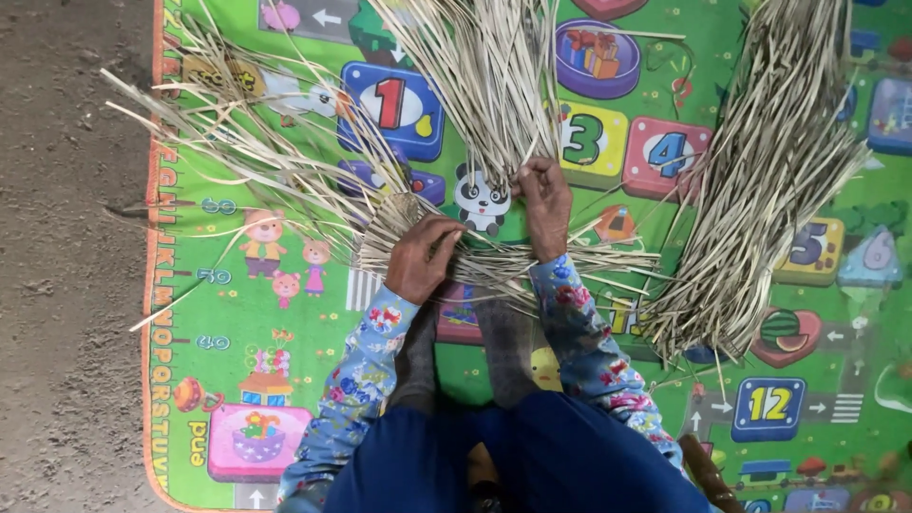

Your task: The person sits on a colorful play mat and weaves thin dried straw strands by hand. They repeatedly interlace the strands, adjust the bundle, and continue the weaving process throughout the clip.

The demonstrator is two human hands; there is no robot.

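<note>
My left hand [421, 255] presses down on a flat bundle of dry straw strips [494, 261] lying across the mat in front of me. My right hand [544, 204] pinches the lower ends of a second sheaf of pale strips [489, 81] that fans away from me. Both arms wear blue floral sleeves. Loose strips [256, 157] spread out to the left of my left hand.
A large heap of dry strips [760, 180] lies at the right on the green play mat [237, 313] with coloured number pictures. Bare dirt floor [66, 285] borders the mat on the left. My dark-clothed knees fill the bottom centre.
</note>
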